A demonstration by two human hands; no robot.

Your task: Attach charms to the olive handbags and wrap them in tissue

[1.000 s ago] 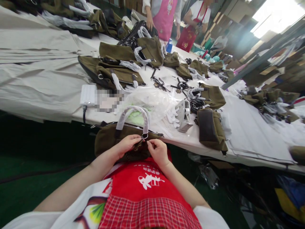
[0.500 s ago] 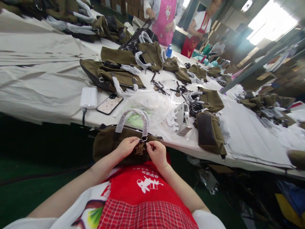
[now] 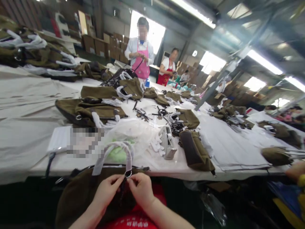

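Observation:
An olive-green handbag (image 3: 76,194) with a dark-edged zip opening is in front of me, against the table's near edge. Its handle (image 3: 129,156), wrapped in white, stands up and ends in a metal ring (image 3: 128,174). My left hand (image 3: 107,191) is closed, thumb and finger pinching the dark strap of a bag charm (image 3: 123,187) just under that ring. From the other side my right hand (image 3: 142,188) pinches at the same spot, its fingertips by the ring. Shadow and fingers hide most of the charm.
A white power bank (image 3: 59,139) with a cable lies left on the table. Clear plastic (image 3: 140,130) and a grey tape dispenser (image 3: 168,143) are beyond the bag. More olive bags (image 3: 195,149) lie around. Co-workers (image 3: 140,57) stand across the table.
My view has tilted up, showing more of the room. Both hands stay at the ring; the gold charm that showed between them is now dark and mostly hidden.

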